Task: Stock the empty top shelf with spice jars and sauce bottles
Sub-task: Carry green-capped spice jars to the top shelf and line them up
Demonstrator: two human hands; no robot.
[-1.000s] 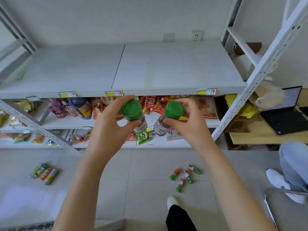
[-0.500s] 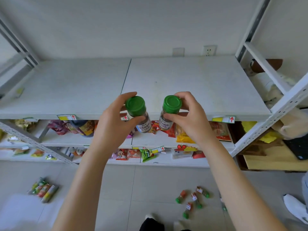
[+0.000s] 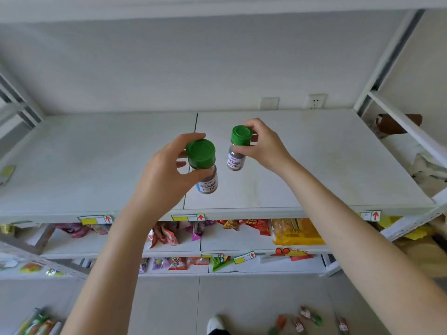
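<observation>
Left jar (image 3: 204, 165), right jar (image 3: 238, 148): green caps, white labels, brown contents; both slightly tilted, held above top shelf (image 3: 326, 165), near centre seam.

I take this for a small shop or its stockroom: white metal racking (image 3: 390, 59) with a wide top shelf (image 3: 338, 165); yellow price tags (image 3: 94, 219) with red arrows clipped along the shelf edges; bright snack packets (image 3: 167, 235) crowding the lower shelves; more packaged goods (image 3: 310, 316) lying on the tiled floor (image 3: 242, 298)

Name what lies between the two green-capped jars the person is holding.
Nothing: the head view shows a bare gap between the left-hand jar and the right-hand jar, with only the white top shelf behind.
</observation>
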